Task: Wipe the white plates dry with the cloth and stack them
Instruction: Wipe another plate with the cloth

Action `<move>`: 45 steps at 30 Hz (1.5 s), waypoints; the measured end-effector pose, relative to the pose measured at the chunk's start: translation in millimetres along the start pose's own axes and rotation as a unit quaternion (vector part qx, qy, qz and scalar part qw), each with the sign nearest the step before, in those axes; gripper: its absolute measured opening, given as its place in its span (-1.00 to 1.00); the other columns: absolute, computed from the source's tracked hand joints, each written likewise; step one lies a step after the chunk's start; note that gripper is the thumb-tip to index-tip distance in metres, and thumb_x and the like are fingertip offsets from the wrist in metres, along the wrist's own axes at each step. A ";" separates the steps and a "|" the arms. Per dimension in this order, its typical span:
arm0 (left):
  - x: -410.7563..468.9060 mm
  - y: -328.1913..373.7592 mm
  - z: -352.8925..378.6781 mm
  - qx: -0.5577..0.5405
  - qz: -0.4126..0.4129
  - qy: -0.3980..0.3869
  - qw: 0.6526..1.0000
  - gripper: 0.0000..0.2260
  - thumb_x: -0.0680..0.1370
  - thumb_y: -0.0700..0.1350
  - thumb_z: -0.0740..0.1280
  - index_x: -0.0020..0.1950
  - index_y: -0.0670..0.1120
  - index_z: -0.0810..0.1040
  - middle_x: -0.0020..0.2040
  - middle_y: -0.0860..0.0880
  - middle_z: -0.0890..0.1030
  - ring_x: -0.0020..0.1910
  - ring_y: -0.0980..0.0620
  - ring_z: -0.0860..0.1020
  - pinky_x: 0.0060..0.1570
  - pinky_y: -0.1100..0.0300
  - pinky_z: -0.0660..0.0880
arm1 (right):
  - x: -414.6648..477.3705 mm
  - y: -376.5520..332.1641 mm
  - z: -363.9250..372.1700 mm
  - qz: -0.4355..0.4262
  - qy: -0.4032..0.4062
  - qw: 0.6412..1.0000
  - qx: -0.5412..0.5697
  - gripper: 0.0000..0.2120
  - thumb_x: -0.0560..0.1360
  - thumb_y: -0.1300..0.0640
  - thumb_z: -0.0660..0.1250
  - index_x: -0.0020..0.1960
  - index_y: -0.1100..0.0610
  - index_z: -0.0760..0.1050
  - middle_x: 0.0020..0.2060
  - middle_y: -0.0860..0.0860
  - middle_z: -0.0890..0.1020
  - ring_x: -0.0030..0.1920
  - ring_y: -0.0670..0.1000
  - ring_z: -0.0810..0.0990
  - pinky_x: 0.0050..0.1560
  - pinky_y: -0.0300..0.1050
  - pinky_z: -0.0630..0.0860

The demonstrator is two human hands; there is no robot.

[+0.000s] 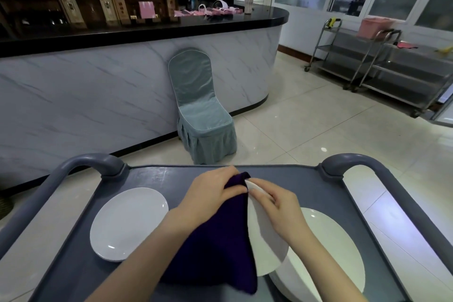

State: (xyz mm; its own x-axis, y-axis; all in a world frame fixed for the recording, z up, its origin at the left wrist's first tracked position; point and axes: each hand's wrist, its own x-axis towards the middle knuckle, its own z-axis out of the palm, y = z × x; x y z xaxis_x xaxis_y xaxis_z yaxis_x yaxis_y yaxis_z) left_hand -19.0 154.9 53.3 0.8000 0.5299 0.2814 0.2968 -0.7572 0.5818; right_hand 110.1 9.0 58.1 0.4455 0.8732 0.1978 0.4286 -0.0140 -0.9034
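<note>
- The held plate (266, 247) is glazed white ceramic, so I judge it stiff, fragile, and slippery while it is wet. The safe place to take it is the rim, with the thumb on one face and the fingers on the other.
- It stands tilted above the grey cart top (157, 176), between both hands. Its lower part is over the right plate (331, 240), which lies flat. I cannot tell whether more plates lie under that one.
- The purple cloth (220, 240) looks soft and thick. It covers the left half of the held plate and hangs down toward the cart.
- The left hand (213, 193) has its fingers (232, 189) curled together over the cloth near the top rim, pressing it on the plate.
- The right hand (277, 206) pinches the bare top rim between thumb and bent fingers (257, 189).
- The left plate (130, 223) lies flat, well apart.
</note>
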 end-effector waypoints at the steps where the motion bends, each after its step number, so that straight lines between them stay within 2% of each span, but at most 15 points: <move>1: 0.1 3.2 0.3 0.005 0.011 0.003 1.000 -0.76 0.48 0.34 0.20 -0.16 0.21 0.34 -0.27 0.17 0.50 -0.23 0.17 0.47 -0.24 0.22 0.39 | 1.7 1.0 0.9 -0.003 -0.002 1.000 -0.006 -0.75 0.62 0.17 0.31 0.23 -0.03 0.63 0.10 -0.27 0.68 0.16 -0.30 0.59 0.19 -0.34 0.47; 3: -1.0 5.1 1.2 -0.008 0.012 0.011 1.000 -0.82 0.50 0.29 0.25 -0.17 0.24 0.37 -0.28 0.19 0.52 -0.23 0.19 0.49 -0.25 0.29 0.36 | 3.0 2.2 1.0 -0.010 0.005 1.000 -0.010 -0.76 0.61 0.14 0.32 0.22 -0.03 0.64 0.10 -0.27 0.68 0.16 -0.30 0.59 0.20 -0.33 0.48; 6: -10.2 -6.3 3.7 -0.085 -0.046 0.044 0.994 -0.89 0.54 0.14 0.33 -0.14 0.18 0.45 -0.25 0.20 0.58 -0.21 0.19 0.53 -0.22 0.30 0.40 | 3.3 -1.2 -6.8 -0.013 0.022 1.000 -0.002 -0.74 0.60 0.14 0.34 0.11 -0.22 0.63 0.04 -0.34 0.67 0.13 -0.30 0.60 0.10 -0.45 0.44; 9: -29.5 -18.0 15.4 -0.210 -0.178 0.122 0.953 -0.81 0.57 0.04 0.34 -0.10 -0.07 0.52 -0.22 0.01 0.63 -0.21 0.00 0.56 -0.13 0.10 0.50 | 0.4 -2.3 -17.5 -0.005 0.078 0.995 0.054 -0.68 0.60 0.18 0.34 0.02 -0.26 0.67 0.03 -0.29 0.69 0.09 -0.28 0.62 0.02 -0.48 0.43; 13: -41.5 -17.5 28.7 -0.289 -0.250 0.168 0.909 -0.85 0.60 -0.02 0.31 -0.10 -0.07 0.54 -0.17 0.01 0.64 -0.19 0.01 0.58 -0.17 0.23 0.52 | -6.6 1.1 -17.0 0.031 0.127 0.984 0.125 -0.69 0.60 0.19 0.33 0.02 -0.23 0.67 0.01 -0.24 0.71 0.04 -0.27 0.63 -0.05 -0.49 0.46; 17: -32.2 -16.6 15.6 -0.267 -0.209 0.141 0.930 -0.90 0.57 0.02 0.35 -0.07 0.02 0.54 -0.16 0.13 0.65 -0.17 0.14 0.59 -0.18 0.31 0.50 | 0.0 -3.5 -23.7 0.023 0.088 0.993 0.078 -0.71 0.61 0.17 0.32 0.05 -0.23 0.65 0.01 -0.30 0.69 0.05 -0.31 0.61 -0.05 -0.53 0.42; 21: -13.3 -9.4 -1.8 -0.148 -0.078 0.007 0.986 -0.77 0.48 0.22 0.33 -0.13 0.08 0.50 -0.23 0.11 0.61 -0.22 0.14 0.55 -0.19 0.25 0.44 | 9.2 -14.0 -18.2 -0.006 -0.038 0.999 0.016 -0.74 0.60 0.15 0.34 0.06 -0.22 0.64 0.00 -0.30 0.70 0.05 -0.30 0.62 -0.01 -0.49 0.44; 23: -8.2 -7.7 -5.4 -0.131 -0.063 -0.014 0.989 -0.74 0.47 0.24 0.32 -0.19 0.07 0.46 -0.28 0.09 0.58 -0.27 0.11 0.51 -0.23 0.23 0.41 | 11.8 -15.7 -16.7 -0.008 -0.051 0.999 0.007 -0.76 0.60 0.14 0.35 0.06 -0.20 0.65 -0.01 -0.29 0.70 0.05 -0.28 0.63 -0.01 -0.47 0.44; 27: -23.6 -11.3 6.8 -0.279 -0.184 0.162 0.928 -0.90 0.58 -0.02 0.33 -0.13 0.04 0.57 -0.23 0.10 0.65 -0.24 0.19 0.56 -0.23 0.41 0.44 | 11.7 -14.9 -24.7 0.012 0.110 0.988 0.107 -0.72 0.59 0.16 0.36 -0.02 -0.23 0.69 -0.04 -0.25 0.72 -0.02 -0.29 0.64 -0.08 -0.48 0.46; 30: -39.1 -8.3 23.7 -0.332 -0.296 0.221 0.868 -0.83 0.60 0.01 0.29 -0.06 -0.04 0.59 -0.14 0.02 0.68 -0.17 0.09 0.60 -0.12 0.21 0.54 | 6.1 -11.3 -19.7 0.045 0.171 0.972 0.158 -0.70 0.59 0.16 0.33 -0.02 -0.25 0.68 -0.06 -0.22 0.72 -0.07 -0.26 0.65 -0.16 -0.46 0.49; 33: -38.7 -8.8 19.4 -0.307 -0.276 0.198 0.889 -0.80 0.58 -0.01 0.33 -0.07 -0.14 0.57 -0.15 -0.08 0.67 -0.16 -0.07 0.61 -0.10 0.05 0.55 | 2.8 -9.9 -20.9 0.033 0.112 0.986 0.123 -0.69 0.61 0.16 0.33 0.00 -0.25 0.68 -0.04 -0.24 0.72 -0.02 -0.28 0.64 -0.10 -0.47 0.48; 37: -22.8 -6.6 -2.6 -0.237 -0.144 0.080 0.957 -0.88 0.54 -0.06 0.41 -0.14 -0.08 0.56 -0.25 0.05 0.62 -0.28 0.15 0.52 -0.24 0.29 0.43 | 5.7 -12.4 -20.6 0.011 -0.005 0.999 0.038 -0.79 0.61 0.15 0.33 0.09 -0.11 0.68 0.01 -0.26 0.71 0.06 -0.27 0.63 -0.02 -0.48 0.44; 40: -13.9 -5.5 -9.2 -0.185 -0.109 0.015 0.977 -0.87 0.53 -0.02 0.41 -0.11 -0.07 0.57 -0.22 0.04 0.62 -0.24 0.10 0.54 -0.25 0.35 0.40 | 9.9 -17.8 -21.7 0.007 -0.045 0.999 0.024 -0.81 0.61 0.15 0.33 0.10 -0.04 0.69 0.00 -0.22 0.72 0.05 -0.24 0.64 -0.01 -0.44 0.45; 43: -16.9 -6.1 -8.5 -0.278 -0.160 0.100 0.942 -0.86 0.56 -0.01 0.35 -0.06 -0.08 0.58 -0.17 -0.02 0.65 -0.20 0.09 0.59 -0.20 0.36 0.46 | 16.8 -26.1 -35.0 0.008 0.014 0.998 0.059 -0.79 0.60 0.15 0.33 0.08 -0.08 0.70 -0.01 -0.20 0.72 0.04 -0.23 0.65 -0.02 -0.42 0.46; 45: -23.7 -2.1 4.7 -0.389 -0.229 0.167 0.876 -0.87 0.61 -0.02 0.30 0.01 -0.01 0.62 -0.10 0.02 0.70 -0.06 0.04 0.65 0.01 0.22 0.56 | 17.1 -26.2 -30.5 0.019 0.120 0.984 0.129 -0.76 0.59 0.16 0.33 0.02 -0.13 0.71 -0.05 -0.17 0.73 -0.04 -0.22 0.65 -0.08 -0.38 0.50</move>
State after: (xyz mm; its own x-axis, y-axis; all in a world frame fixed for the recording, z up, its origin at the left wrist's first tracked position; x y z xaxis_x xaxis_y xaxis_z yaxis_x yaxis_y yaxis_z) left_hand -36.2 142.1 41.9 0.4535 0.8911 0.0146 -0.0027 -0.0151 0.9999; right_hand 130.4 9.4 96.7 0.6435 0.7339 0.2175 0.2078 0.1060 -0.9724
